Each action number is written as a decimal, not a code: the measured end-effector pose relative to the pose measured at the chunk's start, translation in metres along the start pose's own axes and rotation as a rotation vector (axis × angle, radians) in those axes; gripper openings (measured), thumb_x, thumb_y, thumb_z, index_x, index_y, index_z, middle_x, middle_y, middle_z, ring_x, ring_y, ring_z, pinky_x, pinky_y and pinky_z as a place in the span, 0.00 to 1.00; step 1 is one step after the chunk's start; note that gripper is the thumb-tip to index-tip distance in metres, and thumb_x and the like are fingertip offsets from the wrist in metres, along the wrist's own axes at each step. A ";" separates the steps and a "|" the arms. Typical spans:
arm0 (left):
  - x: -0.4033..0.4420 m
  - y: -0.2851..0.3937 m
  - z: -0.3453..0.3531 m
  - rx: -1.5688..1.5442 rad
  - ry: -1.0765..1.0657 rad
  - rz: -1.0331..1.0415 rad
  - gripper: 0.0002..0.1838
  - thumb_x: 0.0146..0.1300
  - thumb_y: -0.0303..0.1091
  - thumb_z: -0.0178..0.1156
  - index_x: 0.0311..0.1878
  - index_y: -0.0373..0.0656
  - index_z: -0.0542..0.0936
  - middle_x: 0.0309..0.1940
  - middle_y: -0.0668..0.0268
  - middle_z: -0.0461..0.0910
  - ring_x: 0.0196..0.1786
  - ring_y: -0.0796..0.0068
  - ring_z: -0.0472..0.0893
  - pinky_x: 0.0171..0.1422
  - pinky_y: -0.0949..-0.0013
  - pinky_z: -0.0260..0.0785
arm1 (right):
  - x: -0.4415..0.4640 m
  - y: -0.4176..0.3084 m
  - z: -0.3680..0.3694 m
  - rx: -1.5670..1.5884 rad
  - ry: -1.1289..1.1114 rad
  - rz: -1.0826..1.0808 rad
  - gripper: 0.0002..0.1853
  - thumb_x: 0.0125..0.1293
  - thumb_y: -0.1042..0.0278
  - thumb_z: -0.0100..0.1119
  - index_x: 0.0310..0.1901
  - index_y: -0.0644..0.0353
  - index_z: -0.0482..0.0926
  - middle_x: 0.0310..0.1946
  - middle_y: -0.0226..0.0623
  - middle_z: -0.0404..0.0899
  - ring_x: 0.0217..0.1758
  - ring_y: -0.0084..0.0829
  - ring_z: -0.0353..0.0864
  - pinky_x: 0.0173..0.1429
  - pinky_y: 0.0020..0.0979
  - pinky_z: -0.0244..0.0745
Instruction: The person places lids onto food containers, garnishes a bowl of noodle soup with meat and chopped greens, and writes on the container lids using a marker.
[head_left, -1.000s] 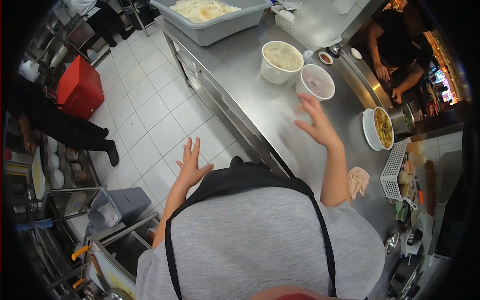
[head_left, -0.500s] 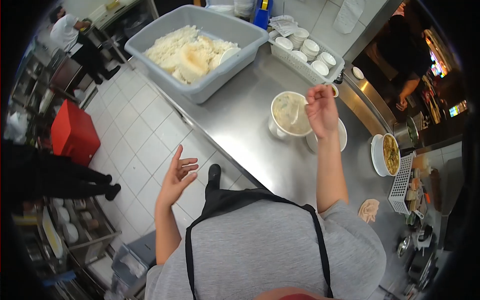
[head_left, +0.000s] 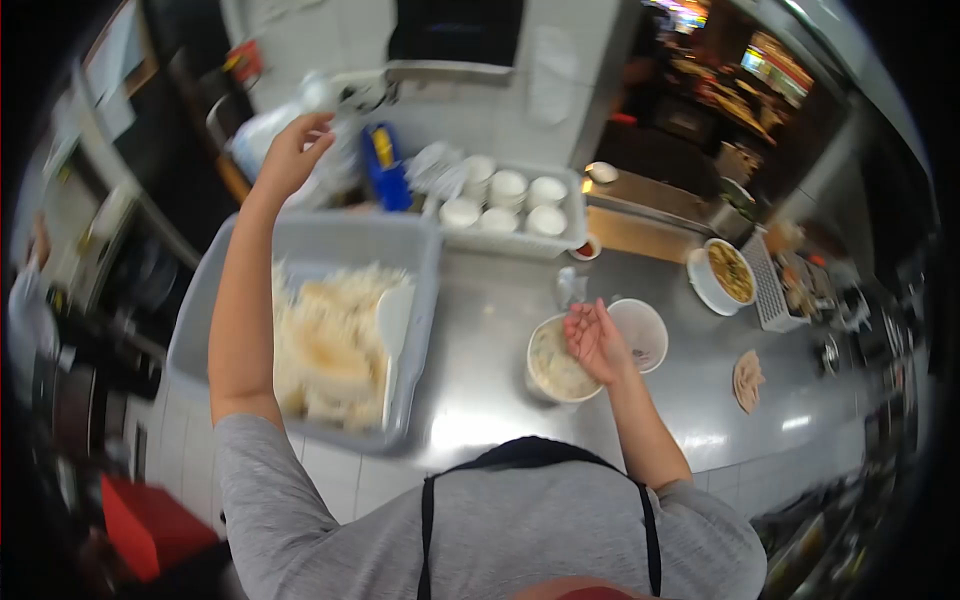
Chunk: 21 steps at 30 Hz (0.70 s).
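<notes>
My left hand point(head_left: 293, 155) is stretched out over the far side of the grey tub point(head_left: 428, 330), near white plastic bags point(head_left: 330, 150). Its fingers are loosely apart and nothing shows in them. Over the rim of a white container of pale soup point(head_left: 556, 372) hovers my right hand point(head_left: 597, 343), palm up with open, slightly curled fingers. Whether it touches the container I cannot tell. Beside that hand stands another white container point(head_left: 640, 332). Behind the soup lies a small whitish, crumpled-looking item point(head_left: 572, 287), blurred. Cooked rice point(head_left: 330, 340) and a white scoop-like piece point(head_left: 396, 320) lie in the tub.
A basket point(head_left: 510, 243) with stacked small white dishes point(head_left: 508, 188) stands at the back, beside a blue holder point(head_left: 385, 170). To the right are a bowl of yellowish food point(head_left: 731, 271), a crumpled cloth point(head_left: 747, 380) and a perforated basket point(head_left: 772, 290). A red box point(head_left: 155, 525) sits lower left.
The view has swung left. My left hand has gone from low beside the counter up and forward to the bags. My right hand stays by the soup container, now lower over its rim.
</notes>
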<state>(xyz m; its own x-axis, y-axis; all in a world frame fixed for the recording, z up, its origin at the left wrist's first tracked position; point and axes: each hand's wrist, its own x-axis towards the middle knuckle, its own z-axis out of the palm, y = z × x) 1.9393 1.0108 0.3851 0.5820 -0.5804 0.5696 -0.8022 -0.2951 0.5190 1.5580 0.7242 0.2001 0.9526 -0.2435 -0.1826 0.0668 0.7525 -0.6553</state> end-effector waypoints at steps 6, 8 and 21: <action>0.159 -0.128 0.087 0.556 -0.049 -0.059 0.18 0.64 0.43 0.44 0.49 0.43 0.75 0.46 0.55 0.76 0.51 0.57 0.74 0.53 0.56 0.66 | -0.042 -0.027 0.023 -0.221 -0.002 -0.192 0.19 0.70 0.50 0.35 0.45 0.57 0.70 0.38 0.32 0.75 0.39 0.25 0.75 0.40 0.27 0.71; 0.186 -0.168 0.107 0.707 -0.152 -0.166 0.21 0.64 0.47 0.41 0.51 0.47 0.73 0.49 0.59 0.75 0.54 0.60 0.73 0.55 0.50 0.63 | -0.058 -0.023 0.016 -0.230 0.094 -0.230 0.18 0.70 0.51 0.37 0.45 0.57 0.70 0.38 0.32 0.75 0.39 0.24 0.75 0.41 0.27 0.71; 0.213 -0.188 0.131 0.593 -0.170 -0.269 0.23 0.65 0.47 0.37 0.61 0.52 0.66 0.60 0.53 0.65 0.64 0.57 0.63 0.61 0.56 0.60 | -0.080 -0.010 0.036 -0.595 0.347 -0.172 0.11 0.66 0.63 0.50 0.44 0.59 0.71 0.40 0.31 0.74 0.42 0.20 0.74 0.47 0.25 0.71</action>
<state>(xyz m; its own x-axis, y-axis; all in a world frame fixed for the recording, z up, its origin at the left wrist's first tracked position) 2.1962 0.8434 0.3252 0.7820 -0.5252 0.3356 -0.5975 -0.7850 0.1636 1.4918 0.7583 0.2482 0.7871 -0.5841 -0.1981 -0.0597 0.2476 -0.9670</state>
